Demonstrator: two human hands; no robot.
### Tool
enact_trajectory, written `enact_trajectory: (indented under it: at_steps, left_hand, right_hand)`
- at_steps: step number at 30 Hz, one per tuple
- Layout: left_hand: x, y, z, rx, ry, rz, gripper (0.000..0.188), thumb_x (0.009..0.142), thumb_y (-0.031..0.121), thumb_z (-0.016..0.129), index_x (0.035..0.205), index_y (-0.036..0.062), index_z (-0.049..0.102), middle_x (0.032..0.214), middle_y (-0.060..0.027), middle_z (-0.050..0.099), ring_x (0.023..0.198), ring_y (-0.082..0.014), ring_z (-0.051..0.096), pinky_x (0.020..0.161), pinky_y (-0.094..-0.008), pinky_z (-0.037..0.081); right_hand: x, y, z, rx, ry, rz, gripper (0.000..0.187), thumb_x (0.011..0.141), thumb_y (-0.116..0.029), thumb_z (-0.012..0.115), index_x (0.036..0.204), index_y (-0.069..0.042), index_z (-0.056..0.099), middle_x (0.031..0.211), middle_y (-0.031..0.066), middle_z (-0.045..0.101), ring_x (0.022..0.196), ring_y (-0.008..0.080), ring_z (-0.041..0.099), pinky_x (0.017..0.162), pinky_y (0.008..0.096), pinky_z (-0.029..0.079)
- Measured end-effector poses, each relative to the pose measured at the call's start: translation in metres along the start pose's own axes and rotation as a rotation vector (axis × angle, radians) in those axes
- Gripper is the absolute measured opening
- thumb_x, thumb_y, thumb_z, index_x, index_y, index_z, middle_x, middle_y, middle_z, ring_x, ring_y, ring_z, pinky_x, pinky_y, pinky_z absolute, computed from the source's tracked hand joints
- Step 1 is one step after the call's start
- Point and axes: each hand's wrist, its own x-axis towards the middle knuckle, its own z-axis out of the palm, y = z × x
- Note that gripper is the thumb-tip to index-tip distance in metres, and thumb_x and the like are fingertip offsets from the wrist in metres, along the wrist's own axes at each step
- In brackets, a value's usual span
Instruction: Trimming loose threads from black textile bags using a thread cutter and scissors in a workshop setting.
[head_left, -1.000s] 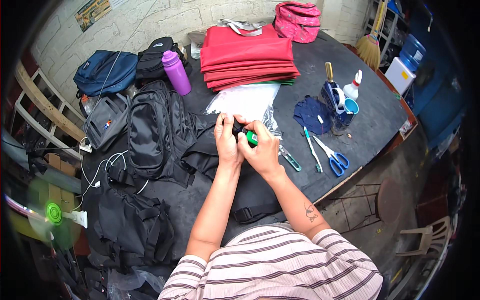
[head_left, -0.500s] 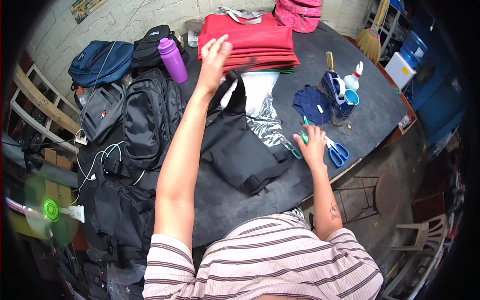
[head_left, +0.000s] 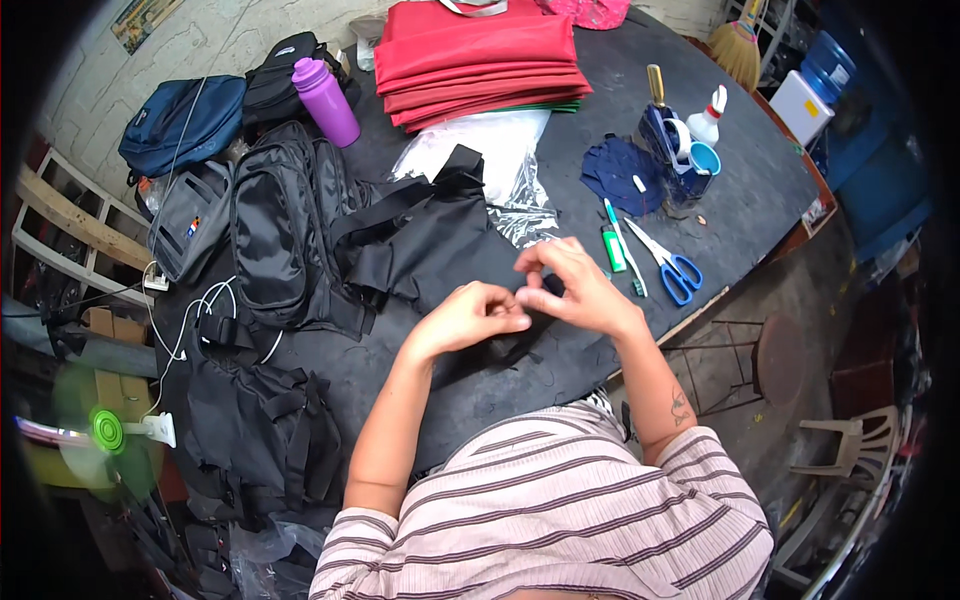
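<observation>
A black fabric bag [head_left: 440, 250] with straps lies on the dark table before me, its near end under my hands. My left hand [head_left: 468, 318] is closed over that end, thumb and fingers pinched together. Close on its right, my right hand [head_left: 580, 288] curls with thumb and forefinger drawn together, the fingertips almost meeting those of the left. Whatever is pinched between them is too small to make out. Right of my right hand lie a small green and white item [head_left: 613, 248], a toothbrush [head_left: 625, 245] and blue-handled scissors [head_left: 680, 278].
Folded red fabric [head_left: 480, 60] sits on clear plastic packaging [head_left: 470, 145] at the back. Backpacks [head_left: 275, 235] and a purple bottle [head_left: 328, 105] stand left. A caddy [head_left: 665, 140], a spray bottle [head_left: 706, 120] and navy cloth [head_left: 622, 175] are at right. A fan [head_left: 108, 428] spins at lower left.
My left hand has come down from above the bag's far strap to its near end. My right hand has moved left from the green item to join it. The bag has shifted left.
</observation>
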Motion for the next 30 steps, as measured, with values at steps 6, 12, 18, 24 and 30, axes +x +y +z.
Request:
enact_trajectory:
  at_steps: [6,12,18,24,30]
  left_hand:
    - [-0.015,-0.011,-0.010,-0.188,0.141,-0.008,0.030,0.092,0.026,0.054,0.095,-0.0020,0.064,0.085,-0.0044,0.063,0.074,-0.0100,0.056,0.069,-0.0256,0.046]
    - [-0.008,-0.017,-0.003,-0.326,0.042,0.042,0.026,0.090,0.024,0.059,0.076,0.0042,0.051,0.068,0.0072,0.043,0.064,-0.0027,0.037,0.058,-0.0213,0.034]
    - [-0.022,-0.022,-0.027,-0.161,-0.206,0.249,0.014,0.079,0.009,0.066,0.089,-0.0014,0.066,0.081,-0.0005,0.054,0.080,-0.0088,0.049,0.074,-0.0246,0.040]
    - [-0.032,-0.034,-0.016,-0.452,0.141,0.317,0.022,0.066,-0.006,0.058,0.086,-0.0033,0.067,0.114,-0.0092,0.051,0.104,-0.0190,0.053,0.088,-0.0287,0.042]
    - [-0.077,-0.071,-0.026,-0.722,0.674,0.248,0.014,0.073,-0.001,0.052,0.063,0.0038,0.060,0.115,-0.0072,0.052,0.103,-0.0166,0.049,0.090,-0.0297,0.038]
  right_hand:
    - [-0.011,0.015,0.027,-0.329,-0.271,-0.147,0.045,0.059,-0.017,0.073,0.100,-0.008,0.057,0.090,0.0067,0.057,0.097,0.0256,0.051,0.088,0.0374,0.035]
    - [0.017,0.001,0.009,-0.325,0.133,-0.224,0.036,0.055,-0.001,0.059,0.090,-0.008,0.058,0.082,0.0065,0.052,0.087,0.0265,0.051,0.080,0.0369,0.036]
    - [0.019,0.041,-0.038,-0.416,0.664,0.000,0.036,0.059,-0.008,0.075,0.092,-0.007,0.059,0.075,0.0044,0.053,0.075,0.0222,0.051,0.074,0.0339,0.039]
    - [0.016,0.076,0.016,0.284,0.918,0.350,0.043,0.066,-0.009,0.080,0.100,-0.004,0.054,0.073,-0.0034,0.051,0.063,0.0042,0.045,0.060,0.0199,0.039]
    - [-0.013,0.141,0.014,0.638,1.177,0.355,0.009,0.088,-0.011,0.060,0.092,-0.005,0.054,0.068,-0.0014,0.054,0.058,0.0042,0.049,0.052,0.0186,0.042]
